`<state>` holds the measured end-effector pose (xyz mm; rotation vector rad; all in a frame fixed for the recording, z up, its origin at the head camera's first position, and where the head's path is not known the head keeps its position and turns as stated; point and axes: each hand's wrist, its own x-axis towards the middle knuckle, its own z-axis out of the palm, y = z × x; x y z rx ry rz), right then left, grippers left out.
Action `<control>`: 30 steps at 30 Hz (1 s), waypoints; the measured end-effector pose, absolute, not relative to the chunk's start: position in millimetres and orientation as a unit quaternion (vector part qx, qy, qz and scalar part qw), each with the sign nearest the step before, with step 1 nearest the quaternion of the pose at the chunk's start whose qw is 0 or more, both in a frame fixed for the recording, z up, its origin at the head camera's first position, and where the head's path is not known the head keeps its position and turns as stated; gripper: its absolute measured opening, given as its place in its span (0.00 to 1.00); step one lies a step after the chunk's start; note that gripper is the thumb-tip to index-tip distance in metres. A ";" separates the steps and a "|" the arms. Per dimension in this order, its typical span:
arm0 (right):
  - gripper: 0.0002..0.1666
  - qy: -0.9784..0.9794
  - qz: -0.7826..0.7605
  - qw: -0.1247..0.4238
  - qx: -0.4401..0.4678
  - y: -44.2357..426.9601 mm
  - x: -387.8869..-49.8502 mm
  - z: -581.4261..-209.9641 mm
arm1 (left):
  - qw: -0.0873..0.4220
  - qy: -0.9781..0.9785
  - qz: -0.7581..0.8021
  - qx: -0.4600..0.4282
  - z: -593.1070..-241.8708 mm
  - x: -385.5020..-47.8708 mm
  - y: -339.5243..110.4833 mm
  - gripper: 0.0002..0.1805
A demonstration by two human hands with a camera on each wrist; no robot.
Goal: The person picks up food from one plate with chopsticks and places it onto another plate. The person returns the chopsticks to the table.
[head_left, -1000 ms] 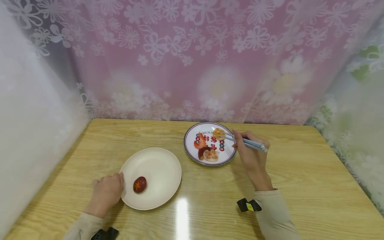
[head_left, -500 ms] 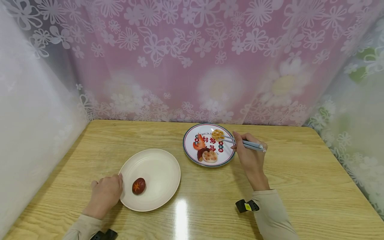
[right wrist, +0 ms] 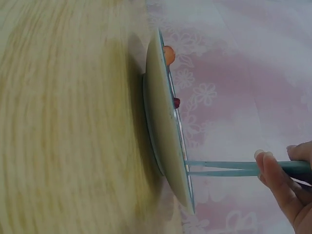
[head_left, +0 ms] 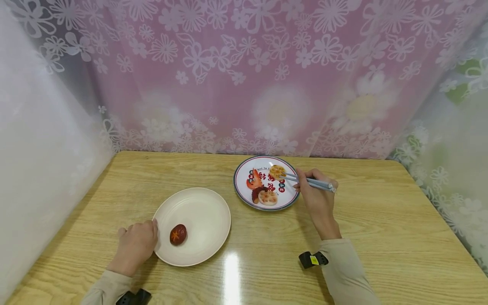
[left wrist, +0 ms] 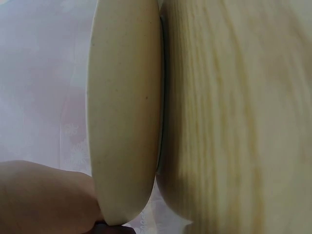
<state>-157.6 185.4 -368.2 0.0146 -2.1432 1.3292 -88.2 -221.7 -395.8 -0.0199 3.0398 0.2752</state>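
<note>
My left hand grips the left rim of a cream plate, where one dark brown mushroom piece lies. In my right hand is a pair of light blue chopsticks, their tips at a round yellow slice on the far right part of a printed plate. Whether the tips pinch the slice, I cannot tell. In the right wrist view the chopsticks reach over the plate's edge, which hides their tips. The left wrist view shows the cream plate's side beside the hand.
The wooden table runs up to a pink flowered curtain behind the plates. Lighter curtains stand at the left and right. On the printed plate also lie an orange shrimp, a dark brown piece and a pale round slice.
My right hand and the chopstick ends have shifted slightly to the left. The slice at the tips remains in nearly the same place, and my left hand stays on the cream plate's rim.
</note>
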 end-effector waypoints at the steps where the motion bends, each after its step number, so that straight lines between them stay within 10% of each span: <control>1: 0.17 -0.809 0.501 0.307 0.013 185.6 -158.1 -369.7 | 0.045 0.995 0.092 -0.007 -395.7 -88.3 -221.6 0.21; 30: 0.15 -0.780 0.446 0.405 0.171 182.4 -161.6 -377.0 | 0.044 0.995 0.088 0.000 -395.6 -88.6 -221.2 0.21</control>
